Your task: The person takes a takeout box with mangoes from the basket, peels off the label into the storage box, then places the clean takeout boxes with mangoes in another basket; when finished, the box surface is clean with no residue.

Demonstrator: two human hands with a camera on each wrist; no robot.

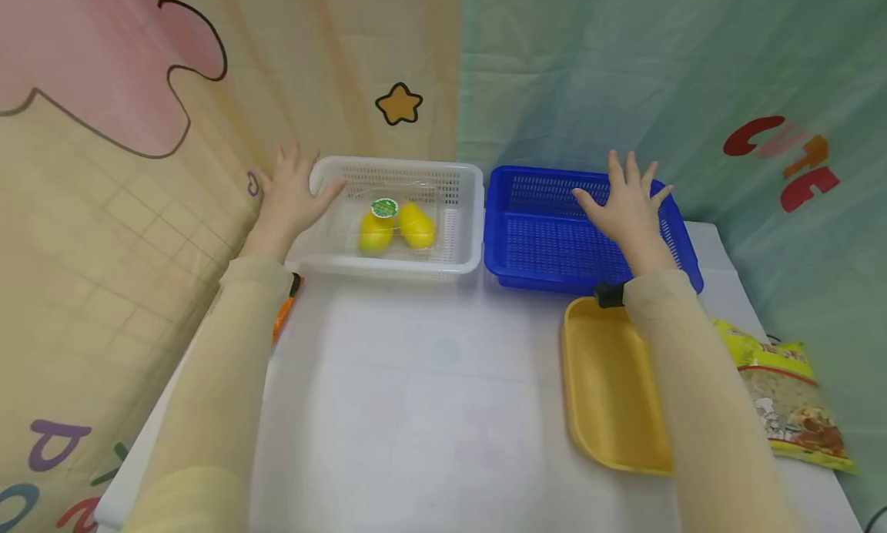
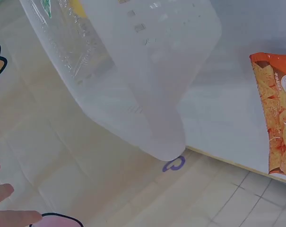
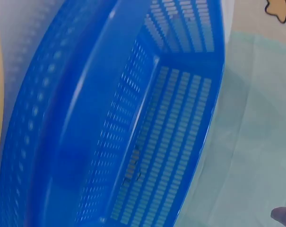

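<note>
- Pale sleeves (image 1: pixel 201 387) come nearest the camera, reaching up from the lower left and lower right of the frame.
- Left hand (image 1: pixel 287 202), upper left: fingers spread, holding nothing, by the left end of the white basket (image 1: pixel 395 266); contact is hard to tell.
- Right hand (image 1: pixel 629 213), upper right: also spread and unladen, over the blue basket (image 1: pixel 540 244).
- Yellow fruits (image 1: pixel 417 229) sit in a clear box (image 1: pixel 336 229) inside the white basket, upper centre; the left thumb could snag the box's edge if it swung inward.
- Basket rims nearly meet, so a sideways push on one might shove the other.
- Lowering the right forearm could knock the yellow tray (image 1: pixel 606 387); sweeping it outward might drag the snack bag (image 1: pixel 797 402), lower right.
</note>
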